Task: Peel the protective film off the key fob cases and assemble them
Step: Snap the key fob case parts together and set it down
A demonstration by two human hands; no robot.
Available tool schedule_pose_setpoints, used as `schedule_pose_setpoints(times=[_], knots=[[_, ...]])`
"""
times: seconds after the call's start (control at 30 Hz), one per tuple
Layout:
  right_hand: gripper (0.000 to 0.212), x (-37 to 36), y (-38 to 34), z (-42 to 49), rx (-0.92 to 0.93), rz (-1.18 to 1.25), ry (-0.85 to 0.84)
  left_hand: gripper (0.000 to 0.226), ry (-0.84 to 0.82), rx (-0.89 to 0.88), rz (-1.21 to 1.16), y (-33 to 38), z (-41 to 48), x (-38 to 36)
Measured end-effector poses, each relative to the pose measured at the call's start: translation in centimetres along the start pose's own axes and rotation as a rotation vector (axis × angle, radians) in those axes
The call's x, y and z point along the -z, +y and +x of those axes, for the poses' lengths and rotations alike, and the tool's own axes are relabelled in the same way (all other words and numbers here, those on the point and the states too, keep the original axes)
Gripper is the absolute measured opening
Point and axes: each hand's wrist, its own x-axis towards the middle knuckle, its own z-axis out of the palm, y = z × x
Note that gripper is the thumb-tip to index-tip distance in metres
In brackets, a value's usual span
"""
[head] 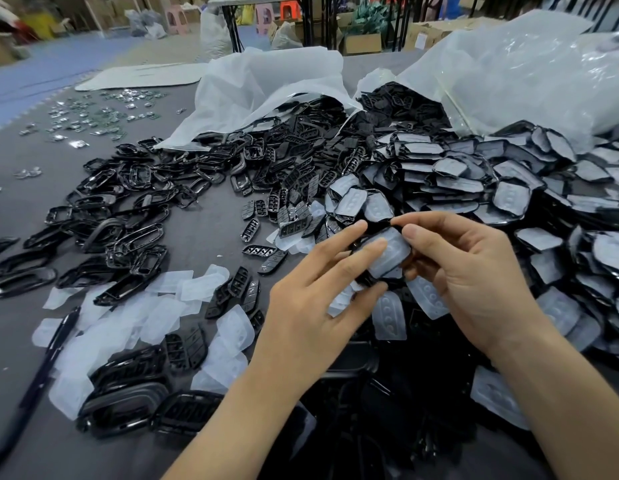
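Forearms (232, 410): both come in from the bottom edge and meet over the table (204, 244).
Left grip (311, 299): fingers nearly straight on top, thumb beneath, pinching the key fob case (370, 281) from its left.
Right grip (464, 271): thumb and curled forefinger pinch the far right edge.
Key fob case: held between both grips above the table, film (391, 252) still on its face.
Axis: apparently near-left to far-right.
Peel: right grip looks nearer the film's edge, so it probably pulls.

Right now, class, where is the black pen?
The black pen lies diagonally at the lower left of the head view, beside the peeled films, left of the left hand.
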Motion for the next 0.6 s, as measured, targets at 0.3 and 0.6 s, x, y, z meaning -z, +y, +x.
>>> schedule_pose_setpoints(times=[0.3,0.6], knots=[[0.012,0.36,0.22,0.06,0.114,-0.277,-0.036,0.039,-0.186,0.744,-0.742,0.81,-0.14,-0.42],[0.023,0.32,0.11,0.11,-0.006,-0.113,-0.123,0.018,-0.146,0.815,-0.817,0.95,0.27,-0.33]])
